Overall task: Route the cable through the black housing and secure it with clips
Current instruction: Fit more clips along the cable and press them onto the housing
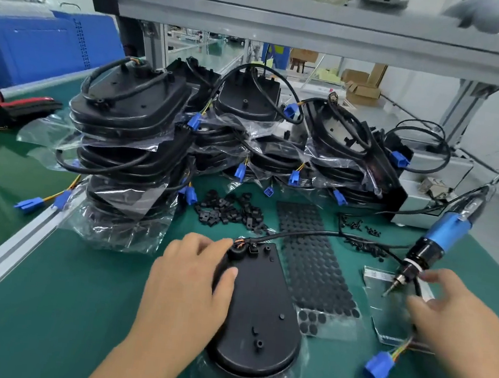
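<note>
The black housing [257, 309] lies flat on the green table [60, 307]. The left hand [192, 278] rests on its left edge, grip loose, fingers by the cable [292, 234] entry. The right hand [456, 315] reaches open toward the screwdriver [440, 236], holding nothing

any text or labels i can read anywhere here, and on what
None can be read.
The clear bag under the right hand has a white strip with print: too blurred.
The black housing under the left hand shows no marking.
The blue screwdriver shows no legible label.
</note>
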Demonstrator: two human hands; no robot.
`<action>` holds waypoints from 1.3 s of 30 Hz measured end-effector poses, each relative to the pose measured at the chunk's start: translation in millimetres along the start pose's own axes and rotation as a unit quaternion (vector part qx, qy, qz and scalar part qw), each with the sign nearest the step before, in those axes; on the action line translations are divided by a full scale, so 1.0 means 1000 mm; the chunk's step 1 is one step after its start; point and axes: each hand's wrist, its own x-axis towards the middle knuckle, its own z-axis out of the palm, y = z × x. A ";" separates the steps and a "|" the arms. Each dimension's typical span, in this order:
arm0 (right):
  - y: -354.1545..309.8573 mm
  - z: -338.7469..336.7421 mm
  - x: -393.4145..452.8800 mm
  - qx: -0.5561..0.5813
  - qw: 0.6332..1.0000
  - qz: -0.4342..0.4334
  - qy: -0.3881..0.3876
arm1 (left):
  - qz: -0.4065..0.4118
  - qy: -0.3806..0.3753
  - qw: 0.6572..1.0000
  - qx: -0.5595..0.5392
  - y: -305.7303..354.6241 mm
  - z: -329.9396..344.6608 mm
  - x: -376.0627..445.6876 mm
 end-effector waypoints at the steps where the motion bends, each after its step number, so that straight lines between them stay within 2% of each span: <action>1: -0.004 -0.007 -0.005 0.041 0.999 -0.014 -0.012 | 0.045 0.002 0.999 -0.015 0.002 -0.003 -0.004; 4: -0.017 -0.026 -0.023 0.126 0.988 -0.070 -0.062 | 0.184 -0.031 0.982 -0.030 0.011 -0.006 -0.015; 7: -0.024 -0.034 -0.034 0.192 0.975 -0.079 -0.085 | 0.245 -0.059 0.968 -0.021 0.019 -0.002 -0.024; 11: -0.020 -0.030 -0.026 0.188 0.979 -0.048 -0.057 | 0.235 -0.079 0.968 -0.022 0.016 0.001 -0.027; 15: -0.011 -0.015 -0.022 0.131 0.987 -0.062 -0.071 | 0.197 -0.083 0.974 -0.073 0.017 0.000 -0.026; 18: -0.001 -0.003 -0.019 0.131 0.986 -0.056 -0.088 | 0.180 -0.084 0.976 -0.090 0.033 -0.005 -0.014; 20: 0.006 0.003 -0.014 0.152 0.982 -0.044 -0.104 | 0.203 -0.120 0.968 -0.082 0.055 -0.005 -0.003; 23: 0.016 0.007 0.000 0.199 0.969 -0.018 -0.142 | 0.228 -0.228 0.947 0.021 0.101 0.014 0.007; 24: 0.018 0.008 0.007 0.222 0.966 -0.005 -0.130 | 0.223 -0.270 0.935 0.061 0.117 0.025 0.008; 26: 0.024 0.009 0.028 0.257 0.964 0.031 -0.057 | 0.209 -0.319 0.917 0.119 0.142 0.043 0.009; 28: 0.024 0.009 0.049 0.324 0.942 0.089 -0.018 | 0.195 -0.338 0.910 0.142 0.153 0.056 0.012; 31: 0.019 0.014 0.070 0.457 0.875 0.147 -0.064 | 0.180 -0.352 0.909 0.130 0.154 0.065 0.015; 33: 0.014 0.019 0.078 0.503 0.850 0.141 -0.069 | 0.181 -0.353 0.910 0.121 0.154 0.061 0.014; 36: 0.007 0.019 0.084 0.529 0.838 0.117 -0.060 | 0.196 -0.348 0.909 0.122 0.155 0.053 0.014; 39: 0.007 0.008 0.088 0.582 0.805 0.112 -0.043 | 0.203 -0.314 0.919 0.128 0.155 0.046 0.014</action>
